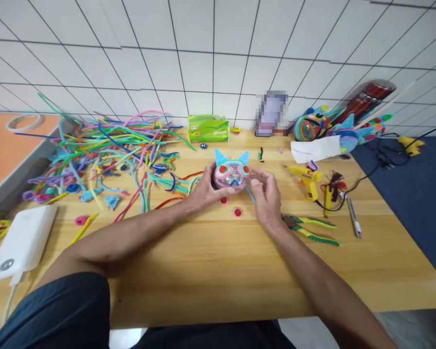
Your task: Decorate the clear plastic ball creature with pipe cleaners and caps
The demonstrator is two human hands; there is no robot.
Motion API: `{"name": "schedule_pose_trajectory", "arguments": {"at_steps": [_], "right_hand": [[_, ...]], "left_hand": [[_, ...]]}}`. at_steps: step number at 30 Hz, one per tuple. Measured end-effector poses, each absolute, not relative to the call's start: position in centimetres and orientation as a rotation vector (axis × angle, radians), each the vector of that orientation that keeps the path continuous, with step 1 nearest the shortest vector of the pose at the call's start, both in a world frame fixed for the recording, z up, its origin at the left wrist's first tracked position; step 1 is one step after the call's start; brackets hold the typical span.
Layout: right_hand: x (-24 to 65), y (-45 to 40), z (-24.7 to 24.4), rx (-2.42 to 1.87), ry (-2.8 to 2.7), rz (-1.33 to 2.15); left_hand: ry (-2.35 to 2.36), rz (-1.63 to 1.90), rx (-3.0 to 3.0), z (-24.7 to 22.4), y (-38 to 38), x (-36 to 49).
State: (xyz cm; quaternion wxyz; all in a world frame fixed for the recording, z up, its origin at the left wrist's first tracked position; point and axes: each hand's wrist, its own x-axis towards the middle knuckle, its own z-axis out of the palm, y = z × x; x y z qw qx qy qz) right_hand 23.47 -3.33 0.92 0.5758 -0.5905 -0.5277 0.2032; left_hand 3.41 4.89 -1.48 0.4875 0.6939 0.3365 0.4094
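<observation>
My left hand [204,189] is wrapped round the left side of a cat-faced craft ball [232,175]. The ball is clear in front, with blue pointed ears, red eyes in pink surrounds and a blue nose. At its right side is my right hand [267,194], fingers curled with thumb and forefinger close together. A light blue pipe cleaner [250,195] shows between the ball and that hand; whether the right fingers grip it is hard to make out. On the table below lie two red-and-pink discs [237,212].
Many coloured pipe cleaners [119,140] cover the left. Rightward lie a yellow glue gun [307,178] with its cord, pliers [312,229] and a utility knife [354,218]. A green tissue pack [208,128] and a phone [271,114] are behind; a white power bank [23,240] lies front left.
</observation>
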Motion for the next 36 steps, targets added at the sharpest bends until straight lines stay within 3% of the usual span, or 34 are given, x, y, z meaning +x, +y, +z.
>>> {"name": "schedule_pose_trajectory", "arguments": {"at_steps": [12,36], "right_hand": [[25.0,-3.7,3.5,-1.34,-1.117,0.481],[26.0,-3.1,1.7,-1.474,-1.188,0.403]], "left_hand": [[0.748,1.009,1.709,-2.0,5.0,3.1],[0.848,1.202,1.788,-1.2,4.2,2.8]]}}
